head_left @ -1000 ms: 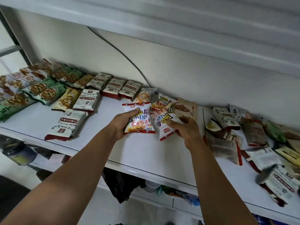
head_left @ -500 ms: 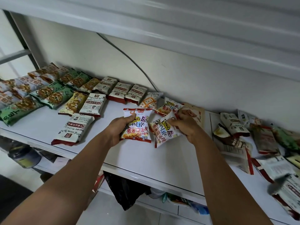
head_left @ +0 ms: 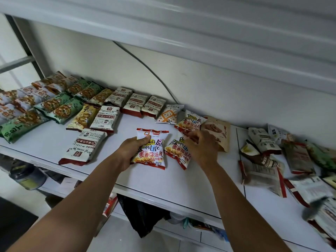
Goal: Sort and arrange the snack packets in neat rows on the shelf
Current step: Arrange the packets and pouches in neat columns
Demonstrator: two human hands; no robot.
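Nearest to me, under the front edge of the shelf, a black bag is hanging down. Above it I am reaching over the shelf with both arms, the hands close together but not touching. My left hand is gripping a red-and-white packet by its left side, thumb pressing on its front near the top. Just beside it on the right, a second packet of the same kind is lying tilted. My right hand is covering that packet's right side with its fingers bent over the upper corner, but they are blurred and I cannot tell whether they are pinching it. To the left, a white packet with a red end is lying alone at the front. Behind it, a yellow packet and green packets are sitting in rows. To the right, a loose heap of packets is lying in disorder. Beyond my hands, a third packet of the same kind is lying between a checked packet and a brown pouch. Farthest back, a dark cable is running down the wall toward the back row.
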